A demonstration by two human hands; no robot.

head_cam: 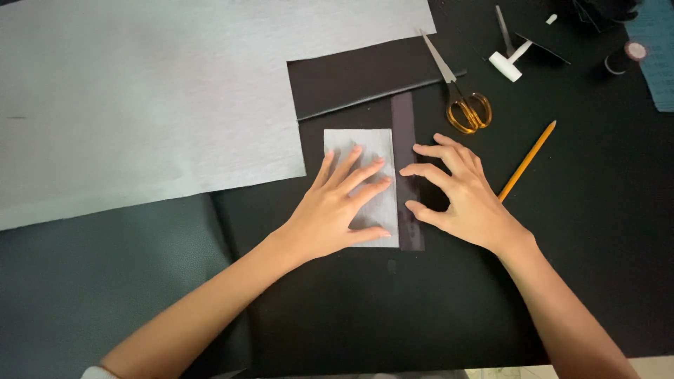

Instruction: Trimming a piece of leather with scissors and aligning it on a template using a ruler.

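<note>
My left hand [335,209] lies flat with fingers spread on a small grey rectangle of fabric [366,146] that sits on black material [562,231]. My right hand [460,193] rests just to its right, fingertips pressing on a long dark narrow strip [403,119] that runs along the rectangle's right edge. Neither hand grips anything.
A large grey fabric sheet [140,98] covers the upper left. A black folded piece [351,77] lies above the rectangle. Orange-handled scissors [460,95], a yellow pencil [528,160], a white tool [511,62] and a thread spool [632,52] lie to the right.
</note>
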